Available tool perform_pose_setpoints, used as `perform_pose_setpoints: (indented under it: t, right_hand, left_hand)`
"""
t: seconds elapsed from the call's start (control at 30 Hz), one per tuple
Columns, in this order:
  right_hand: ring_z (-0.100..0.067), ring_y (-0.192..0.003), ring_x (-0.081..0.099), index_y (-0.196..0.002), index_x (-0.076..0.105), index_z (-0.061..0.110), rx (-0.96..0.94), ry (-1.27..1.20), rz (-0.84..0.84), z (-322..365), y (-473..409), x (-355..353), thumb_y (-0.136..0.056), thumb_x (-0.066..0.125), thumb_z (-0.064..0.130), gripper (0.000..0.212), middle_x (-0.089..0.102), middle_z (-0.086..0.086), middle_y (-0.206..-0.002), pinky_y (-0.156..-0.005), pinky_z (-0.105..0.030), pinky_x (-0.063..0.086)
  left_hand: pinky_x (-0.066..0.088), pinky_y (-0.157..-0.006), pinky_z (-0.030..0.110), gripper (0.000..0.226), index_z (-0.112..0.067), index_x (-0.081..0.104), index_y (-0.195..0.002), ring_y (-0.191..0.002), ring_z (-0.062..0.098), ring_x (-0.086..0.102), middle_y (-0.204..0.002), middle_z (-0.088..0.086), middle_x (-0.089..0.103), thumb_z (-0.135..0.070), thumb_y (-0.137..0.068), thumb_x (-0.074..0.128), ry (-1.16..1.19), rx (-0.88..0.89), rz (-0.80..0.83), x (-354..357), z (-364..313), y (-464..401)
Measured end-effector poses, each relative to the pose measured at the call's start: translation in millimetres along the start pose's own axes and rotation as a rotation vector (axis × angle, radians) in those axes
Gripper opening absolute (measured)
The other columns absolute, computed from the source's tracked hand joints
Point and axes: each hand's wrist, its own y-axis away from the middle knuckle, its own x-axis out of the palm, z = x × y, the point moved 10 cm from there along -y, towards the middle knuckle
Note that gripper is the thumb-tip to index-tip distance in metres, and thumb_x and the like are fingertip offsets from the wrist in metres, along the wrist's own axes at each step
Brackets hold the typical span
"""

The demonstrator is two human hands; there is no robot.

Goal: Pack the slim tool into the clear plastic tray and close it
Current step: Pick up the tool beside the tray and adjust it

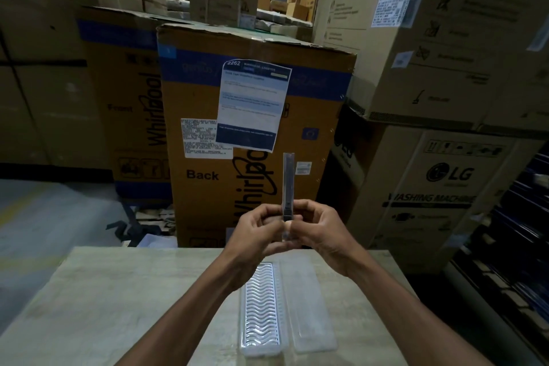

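Note:
The slim tool (288,181) is a narrow grey stick held upright above the table's far edge. My left hand (258,230) and my right hand (316,227) both pinch its lower end, fingers closed around it. Below the hands the clear plastic tray (261,309) lies open on the pale table (118,300). Its left half has a wavy ribbed insert; its flat lid half (309,303) lies beside it on the right. Nothing sits in the tray.
Tall cardboard appliance boxes stand close behind the table, a Whirlpool box (255,134) straight ahead and LG boxes (439,184) to the right. Grey floor shows at the left. Dark shelving runs along the right edge.

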Motion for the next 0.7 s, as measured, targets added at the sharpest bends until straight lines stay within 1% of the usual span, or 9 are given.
perform_pose_setpoints:
  t: [0.1, 0.2, 0.33, 0.43, 0.5, 0.53, 0.6, 0.63, 0.7]
  right_hand:
    - [-0.031, -0.099, 0.075, -0.116, 0.067, 0.011, 0.006, 0.024, -0.007, -4.5, 0.5, 3.6, -0.087, 0.075, 0.006, 0.031, 0.074, -0.015, -0.108, -0.089, -0.051, 0.061]
    - [-0.031, -0.099, 0.074, -0.115, 0.068, 0.01, 0.004, 0.031, -0.005, -8.7, 2.1, 8.3, -0.088, 0.073, 0.004, 0.029, 0.074, -0.016, -0.107, -0.089, -0.047, 0.062]
    - [-0.025, -0.102, 0.074, -0.121, 0.066, 0.016, -0.012, 0.096, 0.015, -12.6, 3.2, 12.8, -0.087, 0.073, 0.0, 0.039, 0.074, -0.01, -0.108, -0.088, -0.042, 0.062]
    - [-0.019, -0.105, 0.072, -0.13, 0.058, 0.024, -0.034, 0.18, 0.045, -15.8, 4.1, 18.7, -0.086, 0.075, 0.004, 0.051, 0.073, -0.002, -0.113, -0.09, -0.037, 0.061]
    - [-0.015, -0.11, 0.068, -0.137, 0.047, 0.031, -0.068, 0.33, -0.029, -19.3, 4.8, 17.7, -0.087, 0.077, 0.016, 0.061, 0.065, 0.005, -0.123, -0.09, -0.028, 0.059]
    - [-0.011, -0.114, 0.062, -0.142, 0.043, 0.03, -0.102, 0.457, -0.119, -20.1, 6.1, 13.7, -0.087, 0.077, 0.024, 0.066, 0.059, 0.007, -0.128, -0.091, -0.025, 0.057]
    - [-0.008, -0.117, 0.052, -0.141, 0.042, 0.025, -0.23, 0.693, -0.303, -15.2, 13.8, 10.8, -0.087, 0.076, 0.035, 0.065, 0.051, 0.006, -0.129, -0.093, -0.024, 0.053]
    - [-0.009, -0.114, 0.05, -0.137, 0.045, 0.024, -0.306, 0.771, -0.349, -13.5, 18.3, 14.5, -0.087, 0.075, 0.038, 0.06, 0.051, 0.004, -0.126, -0.091, -0.024, 0.053]
    - [-0.012, -0.106, 0.052, -0.127, 0.05, 0.025, -0.391, 0.864, -0.37, -15.2, 24.0, 24.7, -0.089, 0.073, 0.039, 0.047, 0.053, 0.003, -0.118, -0.084, -0.024, 0.054]
  left_hand:
    - [0.062, -0.086, 0.052, 0.022, -0.004, 0.064, -0.113, -0.097, 0.033, 0.076, -0.108, 0.017, 0.076, -0.019, -0.098, 0.059, -0.056, -0.015, -0.085, -8.1, 2.7, -0.6]
    - [0.065, -0.075, 0.046, 0.019, -0.007, 0.068, -0.106, -0.088, 0.028, 0.078, -0.099, 0.013, 0.078, -0.022, -0.098, 0.06, -0.152, -0.014, -0.175, -15.6, 5.6, -1.8]
    - [0.065, -0.073, 0.045, 0.018, -0.007, 0.07, -0.104, -0.088, 0.027, 0.078, -0.095, 0.012, 0.079, -0.02, -0.098, 0.059, -0.114, -0.047, -0.218, -23.5, 13.0, -2.1]
    - [0.064, -0.072, 0.042, 0.018, -0.009, 0.07, -0.106, -0.092, 0.027, 0.078, -0.099, 0.012, 0.079, -0.021, -0.099, 0.058, -0.095, -0.074, -0.22, -26.5, 18.9, -3.3]
    - [0.064, -0.074, 0.043, 0.017, -0.01, 0.069, -0.107, -0.094, 0.027, 0.077, -0.102, 0.012, 0.078, -0.02, -0.099, 0.058, -0.073, -0.081, -0.239, -29.5, 21.1, -4.8]
    - [0.065, -0.076, 0.046, 0.017, -0.01, 0.068, -0.109, -0.095, 0.027, 0.077, -0.103, 0.013, 0.078, -0.02, -0.099, 0.057, -0.047, -0.086, -0.253, -31.3, 22.5, -5.7]
    - [0.064, -0.077, 0.051, 0.016, -0.009, 0.065, -0.11, -0.093, 0.025, 0.078, -0.102, 0.013, 0.077, -0.018, -0.1, 0.056, 0.009, -0.099, -0.279, -33.2, 25.1, -6.7]
    - [0.065, -0.073, 0.05, 0.015, -0.008, 0.064, -0.11, -0.089, 0.023, 0.078, -0.1, 0.012, 0.077, -0.017, -0.101, 0.055, 0.018, -0.106, -0.293, -33.9, 26.3, -6.9]
    - [0.064, -0.059, 0.04, 0.016, -0.007, 0.062, -0.111, -0.082, 0.023, 0.077, -0.098, 0.013, 0.073, -0.017, -0.101, 0.054, 0.004, -0.123, -0.318, -33.8, 29.6, -6.4]
